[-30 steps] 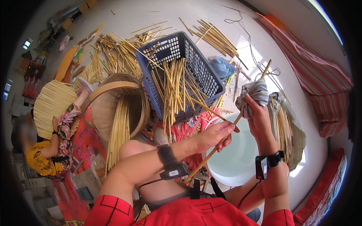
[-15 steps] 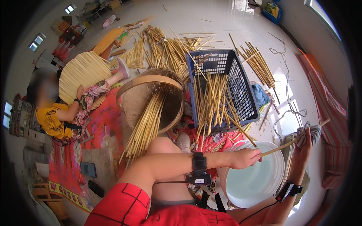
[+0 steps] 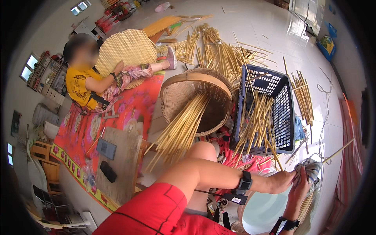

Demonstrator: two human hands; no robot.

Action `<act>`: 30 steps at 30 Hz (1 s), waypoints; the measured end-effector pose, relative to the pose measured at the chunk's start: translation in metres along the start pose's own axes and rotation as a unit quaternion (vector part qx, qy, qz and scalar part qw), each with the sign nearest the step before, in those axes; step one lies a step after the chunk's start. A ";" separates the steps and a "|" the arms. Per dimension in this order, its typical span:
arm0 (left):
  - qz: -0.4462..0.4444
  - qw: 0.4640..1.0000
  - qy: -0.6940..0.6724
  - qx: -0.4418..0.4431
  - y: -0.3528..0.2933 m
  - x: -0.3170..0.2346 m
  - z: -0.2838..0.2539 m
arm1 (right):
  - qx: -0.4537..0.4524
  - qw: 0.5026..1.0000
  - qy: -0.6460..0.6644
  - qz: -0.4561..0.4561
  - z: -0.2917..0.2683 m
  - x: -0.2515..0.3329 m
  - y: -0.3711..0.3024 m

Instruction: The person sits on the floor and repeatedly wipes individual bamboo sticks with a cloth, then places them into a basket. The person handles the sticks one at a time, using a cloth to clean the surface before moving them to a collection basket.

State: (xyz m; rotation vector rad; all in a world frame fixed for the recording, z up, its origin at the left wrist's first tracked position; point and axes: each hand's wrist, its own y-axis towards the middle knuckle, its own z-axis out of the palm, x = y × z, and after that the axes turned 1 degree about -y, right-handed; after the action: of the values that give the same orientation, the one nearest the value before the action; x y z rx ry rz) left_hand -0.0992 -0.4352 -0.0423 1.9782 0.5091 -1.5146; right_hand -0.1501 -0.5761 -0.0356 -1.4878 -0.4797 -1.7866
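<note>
My left hand (image 3: 280,182) is closed and pressed up against a striped grey cloth (image 3: 311,170). My right hand (image 3: 298,192) grips that cloth, wrapped around a thin yellowish stick (image 3: 339,150). The stick's far part juts out of the cloth toward the upper right; its near end is hidden by my left fingers. Both hands are above the far right rim of a white bucket (image 3: 261,213) holding pale, cloudy liquid.
A dark blue plastic crate (image 3: 288,117) and a round wicker basket (image 3: 174,92) hold many sticks. More stick bundles (image 3: 219,55) lie on the tiled floor. A person in yellow (image 3: 84,88) sits at left with a slatted round mat (image 3: 127,51). A wooden board (image 3: 121,166) lies nearby.
My left hand has come up to the cloth, closing the gap between my hands. More of the stick now sticks out past the cloth. The whole view has swung left.
</note>
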 end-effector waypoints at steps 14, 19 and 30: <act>0.060 0.981 0.132 0.129 -0.005 -0.014 -0.053 | -0.211 0.967 0.014 -0.140 -0.139 0.094 0.060; 0.042 0.987 0.070 0.135 -0.002 -0.013 -0.042 | -0.103 0.982 0.026 -0.155 -0.138 0.048 0.066; -0.011 0.991 -0.095 0.096 0.010 0.013 -0.014 | 0.051 0.998 0.021 0.026 0.004 0.014 -0.015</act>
State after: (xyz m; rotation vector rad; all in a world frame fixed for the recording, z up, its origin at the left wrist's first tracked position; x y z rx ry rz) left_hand -0.0794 -0.4339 -0.0502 1.9464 0.3153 -1.8033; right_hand -0.1590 -0.5682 -0.0188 -1.3776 -0.4993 -1.7247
